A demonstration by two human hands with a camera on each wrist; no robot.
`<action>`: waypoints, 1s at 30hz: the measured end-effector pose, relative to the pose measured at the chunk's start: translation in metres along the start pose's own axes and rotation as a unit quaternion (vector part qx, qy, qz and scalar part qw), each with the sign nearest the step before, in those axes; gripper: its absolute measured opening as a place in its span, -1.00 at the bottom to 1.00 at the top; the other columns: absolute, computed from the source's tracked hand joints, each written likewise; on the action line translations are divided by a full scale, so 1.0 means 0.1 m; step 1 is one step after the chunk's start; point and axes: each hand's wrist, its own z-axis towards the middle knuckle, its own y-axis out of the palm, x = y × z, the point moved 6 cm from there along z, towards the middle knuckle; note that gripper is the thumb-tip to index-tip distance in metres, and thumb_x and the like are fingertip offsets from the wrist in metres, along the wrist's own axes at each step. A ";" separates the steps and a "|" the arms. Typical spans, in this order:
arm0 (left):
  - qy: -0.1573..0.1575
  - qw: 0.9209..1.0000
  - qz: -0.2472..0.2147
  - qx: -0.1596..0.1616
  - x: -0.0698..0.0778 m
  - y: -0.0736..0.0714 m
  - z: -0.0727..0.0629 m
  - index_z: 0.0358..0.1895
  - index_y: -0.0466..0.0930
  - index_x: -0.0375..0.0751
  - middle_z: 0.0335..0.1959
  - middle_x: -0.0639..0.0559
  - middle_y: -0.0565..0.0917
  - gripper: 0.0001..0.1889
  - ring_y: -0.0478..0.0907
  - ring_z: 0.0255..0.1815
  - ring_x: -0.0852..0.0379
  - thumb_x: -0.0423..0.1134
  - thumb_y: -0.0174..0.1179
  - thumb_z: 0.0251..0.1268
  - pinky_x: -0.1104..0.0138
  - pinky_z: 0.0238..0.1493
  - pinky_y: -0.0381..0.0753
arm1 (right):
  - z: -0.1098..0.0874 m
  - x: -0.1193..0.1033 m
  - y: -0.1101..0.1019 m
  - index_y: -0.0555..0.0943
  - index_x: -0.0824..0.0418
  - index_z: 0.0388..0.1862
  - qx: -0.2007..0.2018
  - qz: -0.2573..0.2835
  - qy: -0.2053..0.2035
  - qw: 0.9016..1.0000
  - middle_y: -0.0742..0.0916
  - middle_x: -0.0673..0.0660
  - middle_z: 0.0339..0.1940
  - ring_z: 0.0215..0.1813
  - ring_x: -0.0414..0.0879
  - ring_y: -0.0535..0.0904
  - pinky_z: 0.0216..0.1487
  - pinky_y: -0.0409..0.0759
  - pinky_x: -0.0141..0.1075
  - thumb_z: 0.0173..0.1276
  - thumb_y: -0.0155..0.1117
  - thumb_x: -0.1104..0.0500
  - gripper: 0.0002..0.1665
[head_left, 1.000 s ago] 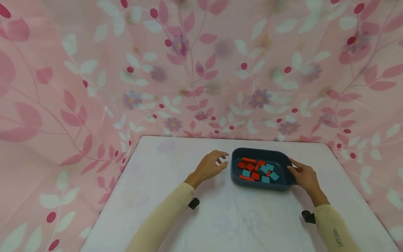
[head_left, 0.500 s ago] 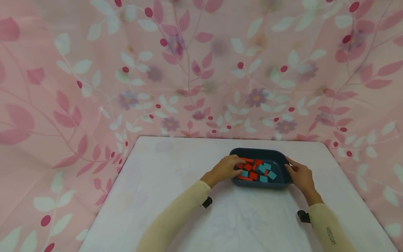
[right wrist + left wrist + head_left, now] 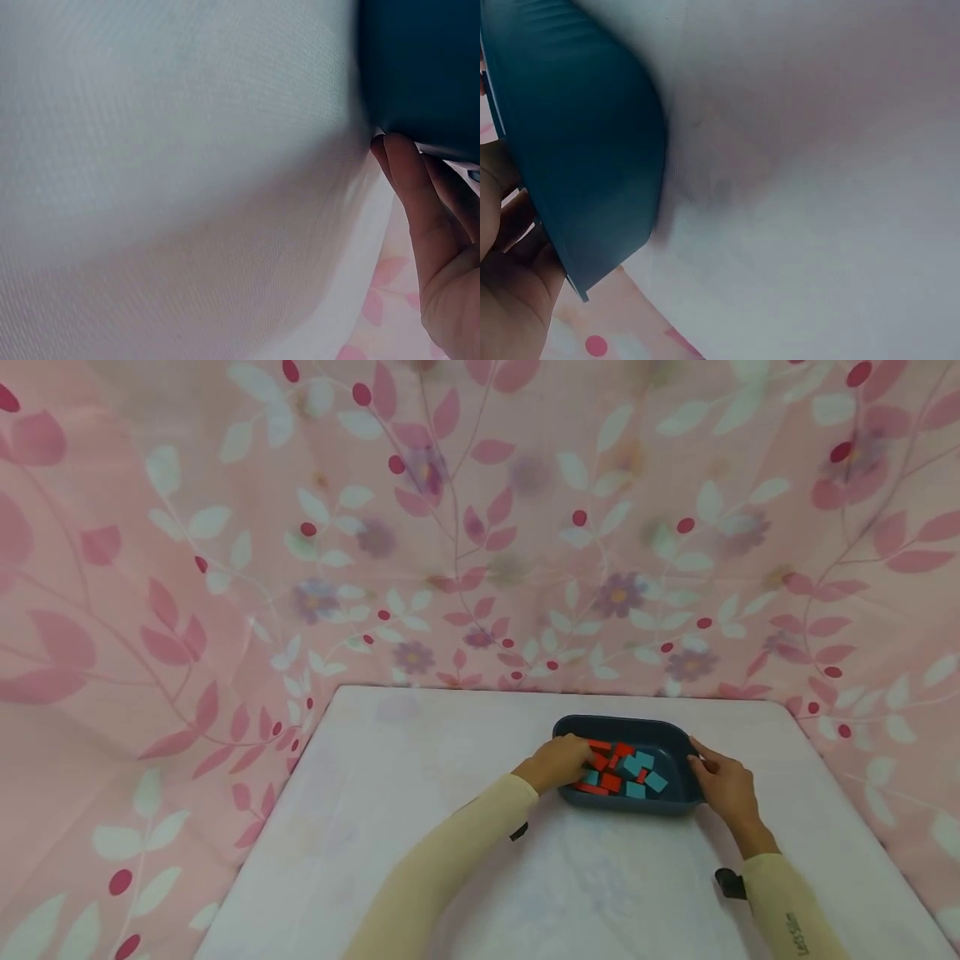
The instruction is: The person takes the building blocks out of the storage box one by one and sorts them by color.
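Note:
In the head view a dark blue plastic tray [image 3: 675,768] holds a mix of red blocks [image 3: 611,782] and light blue blocks [image 3: 656,782]. My left hand [image 3: 561,762] reaches over its left end, fingers bent down among the blocks. The fingertips are hidden, so whether they pinch a block cannot be told. The left wrist view has that hand [image 3: 514,277] at the rim, with the tray's outer wall [image 3: 592,142] beside it. My right hand [image 3: 726,783] grips the tray's right end, thumb at the rim and fingers outside. In the right wrist view the fingers [image 3: 412,180] touch the outer wall.
A white cloth [image 3: 435,727] covers the table under the tray. Behind and at both sides hangs a pink curtain [image 3: 480,568] with leaves and flowers. A dark wrist device [image 3: 729,883] shows below the right sleeve.
My left hand has moved right, from beside the tray to over its left end, and its fingers have dipped among the blocks. My right hand has kept its grip on the tray.

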 end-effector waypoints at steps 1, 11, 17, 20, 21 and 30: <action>-0.003 1.000 -0.003 -0.001 0.00 0.02 0.01 0.01 0.73 -0.01 -0.12 0.22 0.65 -0.76 0.44 -0.15 0.26 -0.25 0.30 0.30 0.48 -0.02 0.50 | 0.00 0.01 0.01 0.32 0.08 0.46 -0.003 0.000 0.004 1.000 0.55 0.53 0.15 0.13 0.36 0.49 0.00 0.56 0.17 0.55 0.00 -0.06 -0.43; -0.018 1.000 -0.005 0.015 0.01 0.12 0.09 -0.12 0.73 -0.06 -0.26 0.17 0.57 -0.84 0.39 -0.23 0.25 -0.18 0.33 0.27 0.51 -0.09 0.45 | -0.02 0.02 0.04 0.31 0.08 0.46 -0.006 -0.003 0.013 1.000 0.52 0.53 0.19 0.15 0.36 0.49 -0.01 0.57 0.15 0.56 -0.03 -0.07 -0.43; -0.059 0.997 -0.051 0.023 -0.01 0.17 0.08 -0.22 0.69 -0.06 -0.35 0.21 0.57 -0.79 0.43 -0.31 0.30 -0.11 0.44 0.12 0.55 -0.23 0.47 | -0.02 0.00 0.04 0.29 0.06 0.47 -0.008 -0.006 0.021 1.000 0.53 0.53 0.17 0.12 0.35 0.49 -0.06 0.61 0.12 0.56 -0.03 -0.07 -0.42; -0.069 0.996 -0.057 0.001 -0.01 0.17 0.07 -0.16 0.65 -0.05 -0.28 0.20 0.60 -0.72 0.45 -0.26 0.30 -0.17 0.48 0.06 0.53 -0.13 0.52 | -0.01 -0.01 0.04 0.29 0.05 0.48 -0.007 -0.008 0.023 1.000 0.53 0.53 0.18 0.14 0.35 0.49 -0.04 0.60 0.12 0.56 -0.03 -0.07 -0.42; -0.072 0.996 -0.054 -0.006 -0.01 0.17 0.07 -0.11 0.63 -0.04 -0.24 0.19 0.60 -0.68 0.45 -0.24 0.29 -0.19 0.49 0.05 0.51 -0.09 0.53 | 0.00 -0.02 0.03 0.29 0.05 0.48 -0.007 -0.008 0.022 1.000 0.53 0.53 0.19 0.15 0.36 0.48 -0.03 0.59 0.13 0.56 -0.03 -0.07 -0.42; -0.043 0.998 -0.054 -0.001 -0.02 0.16 0.04 -0.12 0.68 -0.06 -0.28 0.19 0.58 -0.76 0.44 -0.26 0.27 -0.23 0.44 0.13 0.52 -0.17 0.50 | -0.02 -0.02 0.02 0.29 0.08 0.47 -0.006 -0.010 0.020 1.000 0.52 0.53 0.19 0.16 0.38 0.47 -0.01 0.57 0.16 0.56 -0.03 -0.05 -0.42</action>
